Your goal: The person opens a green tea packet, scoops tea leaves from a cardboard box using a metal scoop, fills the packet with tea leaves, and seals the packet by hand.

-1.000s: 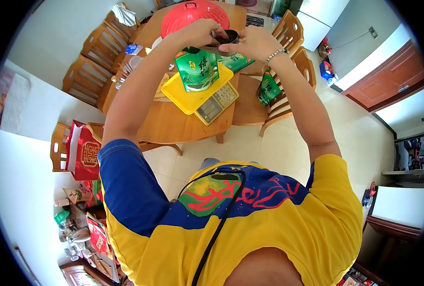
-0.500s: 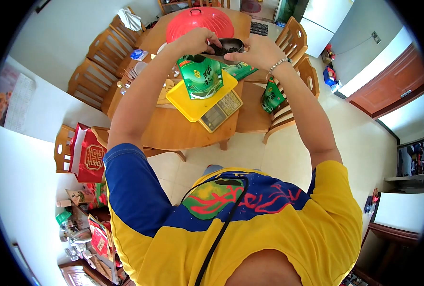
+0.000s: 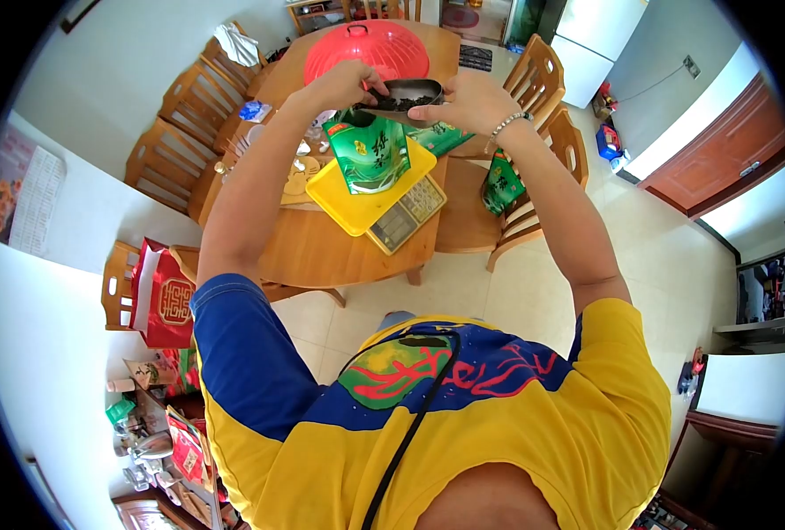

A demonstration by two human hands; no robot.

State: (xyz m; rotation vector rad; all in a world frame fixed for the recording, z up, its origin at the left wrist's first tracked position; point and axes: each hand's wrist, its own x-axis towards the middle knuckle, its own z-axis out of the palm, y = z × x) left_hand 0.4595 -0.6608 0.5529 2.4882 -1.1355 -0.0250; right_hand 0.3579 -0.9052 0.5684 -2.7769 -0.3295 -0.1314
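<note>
My right hand [image 3: 476, 104] grips the near end of a metal scoop [image 3: 423, 113] that holds dark loose leaves. My left hand [image 3: 350, 86] is at the scoop's other end, its fingers bent at the edge by the leaves; what they pinch, if anything, is too small to tell. Just below the scoop a green pouch [image 3: 368, 159] stands upright on a yellow tray [image 3: 353, 212], which rests on a scale [image 3: 403, 218]. Another green pouch [image 3: 441, 134] lies behind it, partly hidden by the scoop and my right hand.
A red mesh dome cover [image 3: 366, 49] sits at the far part of the wooden table [image 3: 322, 256]. Small items and a round wooden piece [image 3: 297, 179] lie to the left. On a chair at the right is a green pouch [image 3: 503, 183]. Chairs surround the table.
The scoop has tipped and moved left over the standing pouch, and more of its leaves show. Both hands remain at it. The whole view has shifted slightly.
</note>
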